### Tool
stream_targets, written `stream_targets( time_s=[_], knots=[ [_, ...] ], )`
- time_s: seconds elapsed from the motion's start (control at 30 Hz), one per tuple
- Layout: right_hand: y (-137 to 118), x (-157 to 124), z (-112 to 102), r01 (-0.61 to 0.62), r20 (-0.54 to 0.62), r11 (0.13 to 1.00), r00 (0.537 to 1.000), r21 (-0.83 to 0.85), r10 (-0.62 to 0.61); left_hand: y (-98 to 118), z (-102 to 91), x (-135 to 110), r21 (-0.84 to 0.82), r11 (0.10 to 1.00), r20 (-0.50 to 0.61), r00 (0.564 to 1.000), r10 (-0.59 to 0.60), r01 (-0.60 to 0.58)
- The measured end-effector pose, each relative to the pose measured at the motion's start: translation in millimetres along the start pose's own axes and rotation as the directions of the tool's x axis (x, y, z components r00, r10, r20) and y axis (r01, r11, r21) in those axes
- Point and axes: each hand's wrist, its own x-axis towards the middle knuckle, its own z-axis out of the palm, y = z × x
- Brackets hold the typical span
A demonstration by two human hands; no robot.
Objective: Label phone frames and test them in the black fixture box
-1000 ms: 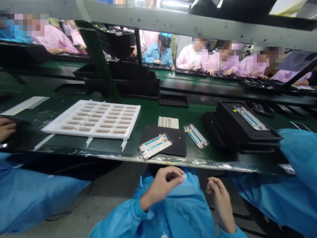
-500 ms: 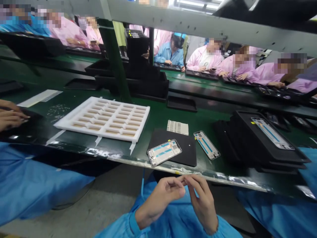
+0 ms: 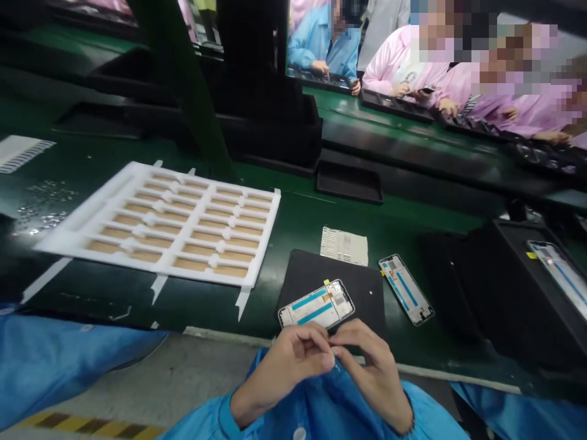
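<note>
Apparently, work is part-done: the phone frame [image 3: 317, 306] on the black mat [image 3: 316, 266] bears two blue strips [image 3: 315, 313], as does a second phone frame [image 3: 406, 291] rightward on the worktop [image 3: 298, 211]; the remainder cannot be determined. The first lies flat, long axis slanting from lower left to upper right, ribbon end upper right. Hands, left [image 3: 291, 363] and right [image 3: 372, 373], sit fingertips together, narrow; contents indiscernible.
</note>
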Motion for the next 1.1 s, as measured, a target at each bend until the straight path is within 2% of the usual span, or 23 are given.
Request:
stream_targets(
  time_s=[0.1, 0.2, 0.3, 0.4, 0.5, 0.67, 0.77, 0.87, 1.0, 1.1],
  knots=[
    [4, 16, -7, -0.094, -0.026, 0.996, 0.995, 0.006, 0.094, 12, 0.7, 11, 0.016, 1.000, -0.064, 0.998, 0.009, -0.008],
    [9, 36, -15, -0.212, -0.063, 0.974, 0.974, 0.085, 0.218, 22, 4.2, 21, -0.010, 1.000, -0.119, 0.993, 0.016, -0.018],
    [16, 56, -22, -0.204, -0.141, 0.967, 0.964, 0.153, 0.225, 27, 9.6, 33, -0.040, 0.999, -0.125, 0.992, -0.022, 0.017],
    [24, 65, -26, -0.173, -0.163, 0.973, 0.967, 0.153, 0.198, 27, 15.8, 45, -0.029, 0.998, -0.113, 0.992, -0.062, 0.060],
    [30, 61, -30, -0.144, -0.156, 0.985, 0.975, 0.094, 0.157, 23, 20.5, 54, 0.051, 0.998, -0.160, 0.986, -0.039, 0.048],
    [36, 45, -43, -0.130, -0.068, 0.991, 0.989, 0.025, 0.132, 15, 28.8, 61, 0.308, 0.951, -0.248, 0.966, 0.075, 0.005],
    [39, 37, -57, -0.194, -0.023, 0.979, 0.980, 0.065, 0.196, 8, 38.6, 63, 0.404, 0.915, -0.267, 0.953, 0.140, -0.022],
    [43, 31, -71, -0.288, -0.024, 0.942, 0.955, 0.170, 0.297, 1, 49.8, 65, 0.428, 0.904, -0.240, 0.960, 0.144, -0.028],
    [46, 22, -86, -0.275, -0.087, 0.920, 0.947, 0.280, 0.310, -7, 62.9, 70, 0.462, 0.885, -0.206, 0.964, 0.169, -0.057],
    [46, 16, -94, -0.272, -0.056, 0.917, 0.952, 0.291, 0.300, -12, 70.8, 75, 0.464, 0.884, -0.187, 0.970, 0.156, -0.053]
  ],
)
